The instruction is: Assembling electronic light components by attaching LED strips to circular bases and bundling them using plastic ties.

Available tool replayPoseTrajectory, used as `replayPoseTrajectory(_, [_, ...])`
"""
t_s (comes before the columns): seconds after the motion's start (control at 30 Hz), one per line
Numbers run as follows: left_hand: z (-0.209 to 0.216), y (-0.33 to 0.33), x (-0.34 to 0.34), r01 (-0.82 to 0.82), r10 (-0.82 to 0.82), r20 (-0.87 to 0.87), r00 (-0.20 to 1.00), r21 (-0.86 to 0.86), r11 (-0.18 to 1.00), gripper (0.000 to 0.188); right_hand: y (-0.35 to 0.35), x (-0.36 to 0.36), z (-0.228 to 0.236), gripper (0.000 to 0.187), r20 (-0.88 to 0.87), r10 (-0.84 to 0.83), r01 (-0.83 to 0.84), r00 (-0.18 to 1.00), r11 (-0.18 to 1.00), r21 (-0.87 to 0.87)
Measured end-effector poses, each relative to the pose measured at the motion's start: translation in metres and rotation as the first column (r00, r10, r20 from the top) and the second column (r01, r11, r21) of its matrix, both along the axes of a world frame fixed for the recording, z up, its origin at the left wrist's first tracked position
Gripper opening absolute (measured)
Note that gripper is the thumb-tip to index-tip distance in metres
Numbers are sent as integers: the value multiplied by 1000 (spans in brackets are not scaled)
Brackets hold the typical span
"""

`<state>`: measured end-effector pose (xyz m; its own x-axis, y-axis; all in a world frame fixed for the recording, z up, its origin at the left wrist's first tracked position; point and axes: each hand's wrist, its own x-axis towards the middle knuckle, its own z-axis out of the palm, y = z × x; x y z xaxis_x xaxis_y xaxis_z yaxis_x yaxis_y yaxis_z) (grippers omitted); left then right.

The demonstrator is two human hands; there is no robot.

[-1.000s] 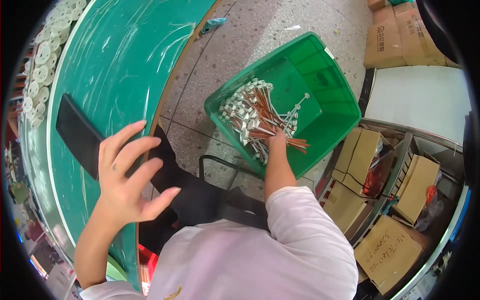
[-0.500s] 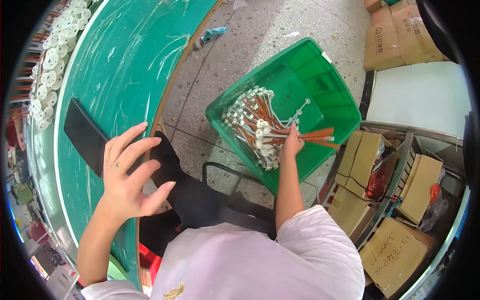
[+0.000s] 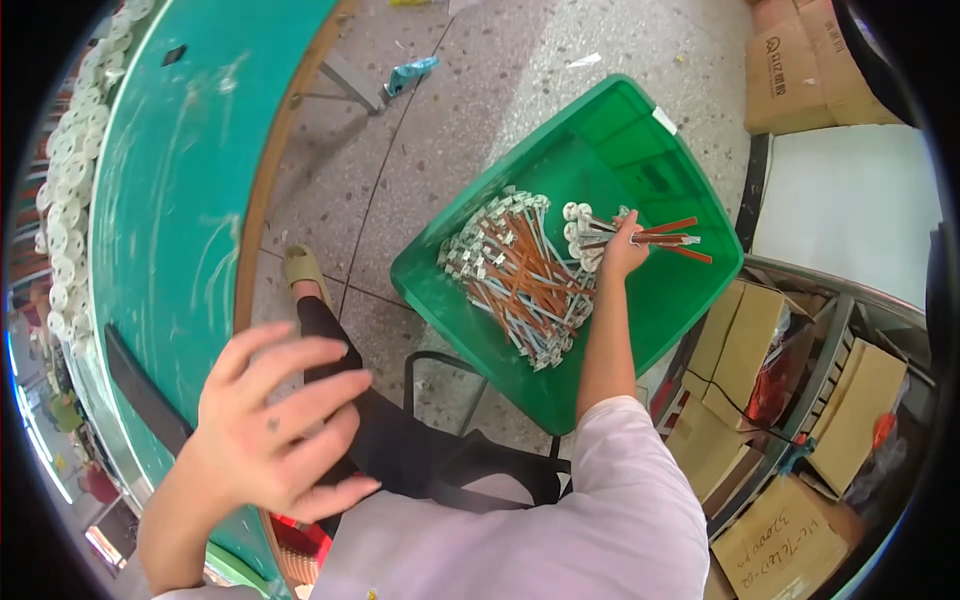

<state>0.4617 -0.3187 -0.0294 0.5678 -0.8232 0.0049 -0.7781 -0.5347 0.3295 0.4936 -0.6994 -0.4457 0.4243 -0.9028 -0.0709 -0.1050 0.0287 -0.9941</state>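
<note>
Inside a large green plastic bin (image 3: 560,408), my right hand (image 3: 624,256) is closed around a bundle of thin brown and grey strips with white round ends (image 3: 582,232). The white ends point left and the bare strip ends stick out to the right. To the left of that hand, a heap of the same strips (image 3: 515,275) lies in the bin, their white ends mostly along its edges. My left hand (image 3: 285,425) hangs in front of the green table's edge, fingers spread and holding nothing. Motion blurs its fingertips slightly.
A green-topped table (image 3: 205,190) curves along the left, with a dark flat object (image 3: 145,392) and rows of white round-ended pieces (image 3: 68,225) on it. On the right stands a metal rack (image 3: 822,345) with cardboard boxes (image 3: 785,530). A black chair-like frame (image 3: 410,375) stands below the bin.
My right hand has moved right with the bundle, away from the heap. My left hand sits lower, still spread. The whole view has shifted, so less of the table shows.
</note>
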Motion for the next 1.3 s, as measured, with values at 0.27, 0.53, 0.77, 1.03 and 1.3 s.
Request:
replayPoseTrajectory(0.27, [-3,-5,2,-49,49,8,999,138,989,44,106,-9,-18,39,-194,291,-263,937,951,162])
replayPoseTrajectory(0.53, [-6,-3,-2,-81,84,-9,996,178,981,41,204,-23,-53,31,101,399,-411,911,895,173])
replayPoseTrajectory(0.77, [-10,-1,1,-64,62,14,998,146,987,53,232,-41,-93,27,-168,558,-558,813,828,50])
replayPoseTrajectory(1.03, [-6,-2,7,14,-11,-28,1000,91,996,52,210,-60,-154,25,-530,612,-755,587,651,-84])
replayPoseTrajectory(1.3, [-3,10,-13,-39,39,-4,999,71,997,52,217,-56,-92,36,-630,633,-827,451,561,-28])
